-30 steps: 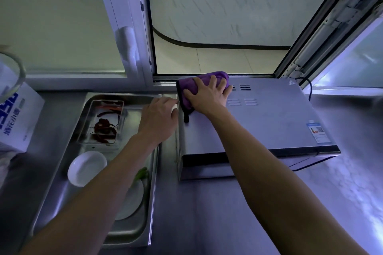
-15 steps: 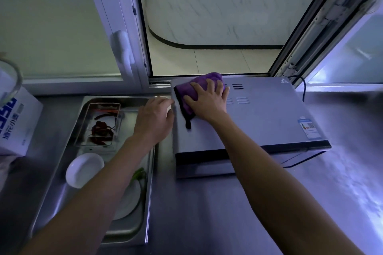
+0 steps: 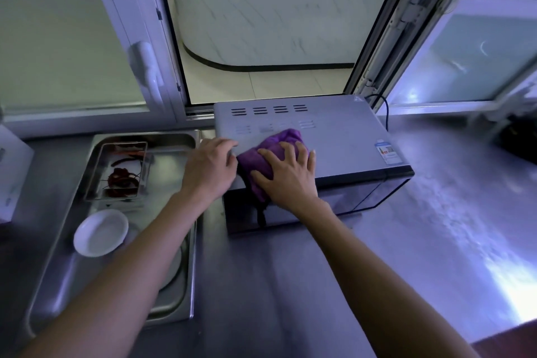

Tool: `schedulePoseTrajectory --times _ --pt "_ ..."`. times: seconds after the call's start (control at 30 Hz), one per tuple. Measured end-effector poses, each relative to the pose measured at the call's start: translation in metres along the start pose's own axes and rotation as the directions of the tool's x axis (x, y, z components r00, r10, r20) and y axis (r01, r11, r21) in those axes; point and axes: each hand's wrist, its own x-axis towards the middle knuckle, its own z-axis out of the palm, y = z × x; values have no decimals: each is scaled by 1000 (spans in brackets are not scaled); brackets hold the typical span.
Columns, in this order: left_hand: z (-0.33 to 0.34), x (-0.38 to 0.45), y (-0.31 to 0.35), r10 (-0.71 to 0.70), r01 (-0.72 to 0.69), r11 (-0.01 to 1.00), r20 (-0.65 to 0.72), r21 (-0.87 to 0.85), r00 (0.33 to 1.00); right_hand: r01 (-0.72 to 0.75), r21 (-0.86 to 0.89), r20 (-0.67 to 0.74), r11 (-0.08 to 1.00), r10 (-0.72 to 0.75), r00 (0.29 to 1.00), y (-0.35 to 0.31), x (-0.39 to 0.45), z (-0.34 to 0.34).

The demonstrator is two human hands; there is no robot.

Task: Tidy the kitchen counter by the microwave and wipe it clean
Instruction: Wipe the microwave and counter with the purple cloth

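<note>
A silver microwave (image 3: 343, 136) stands on the steel counter (image 3: 290, 285) below an open window. A purple cloth (image 3: 261, 154) lies on the microwave's top near its front left corner, one end hanging over the dark door. My right hand (image 3: 287, 174) presses flat on the cloth with fingers spread. My left hand (image 3: 207, 168) rests against the microwave's left top edge, fingers curled over it, holding nothing else.
A steel tray (image 3: 171, 305) left of the microwave holds a small glass dish of red chillies (image 3: 120, 177), a white bowl (image 3: 100, 232) and a plate under my forearm. A white box (image 3: 11, 171) stands far left. A black cable (image 3: 383, 107) runs behind the microwave.
My right hand has dragged the purple cloth from the back left of the microwave's top toward its front edge. My left hand stays at the left edge.
</note>
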Motion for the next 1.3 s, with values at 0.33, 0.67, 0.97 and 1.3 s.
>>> schedulePoseTrajectory --times 0.33,0.67,0.97,1.3 --pt "26 15 40 35 -35 999 30 8 999 -73 0 10 997 73 997 41 10 -8" --pt "68 63 104 62 -68 996 120 48 991 -104 -9 1 995 104 995 139 52 -25" --pt "98 110 145 31 -54 991 175 126 984 -143 -29 -31 989 142 989 217 112 -34" --pt "77 113 101 -33 4 980 144 197 989 -117 -36 -14 993 116 993 186 152 -28"
